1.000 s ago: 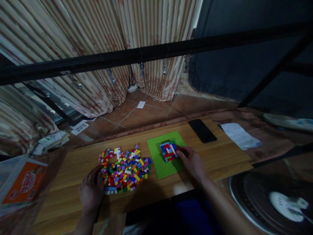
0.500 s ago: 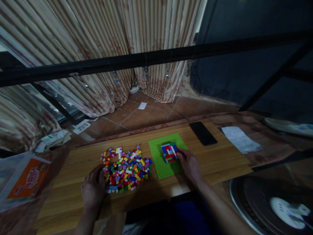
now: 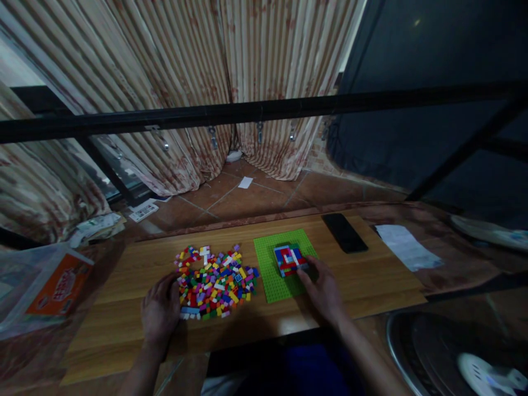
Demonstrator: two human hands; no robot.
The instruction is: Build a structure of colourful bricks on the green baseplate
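R hand (image 3: 325, 289): thumb + index parted, narrow gap btwn, right at the near right corner of a small boxy block of red, blue & white plastic bricks (image 3: 290, 259); light touch or none, can't tell. L hand (image 3: 160, 308): fingers curled at the left edge of a loose multicoloured pile of small plastic bricks (image 3: 218, 286); can't tell if a brick is held

Change vs ½ sec ago: R thumb is now nearer the wearer, apart from the index, where both sat close together on the block's right side. Prob means the grip is eased & the block sits w/o help. L hand abt same spot by the pile

Under the block, just past R fingertips: flat light-green studded plastic baseplate (image 3: 274, 286). Beyond R fingers, to their right: black rectangular phone (image 3: 345, 232), then a crumpled white paper sheet (image 3: 408, 247) farther out. Well left of L fingers: clear plastic tub w/ orange label (image 3: 60, 283). Below both hands: long light-brown wood-grain tabletop (image 3: 367, 283)

Count: 2 hands, 1 block, 1 baseplate, 1 phone, 1 tub, 1 tabletop, 1 sheet past the phone; loose bricks 1 pile, too many & too small to count
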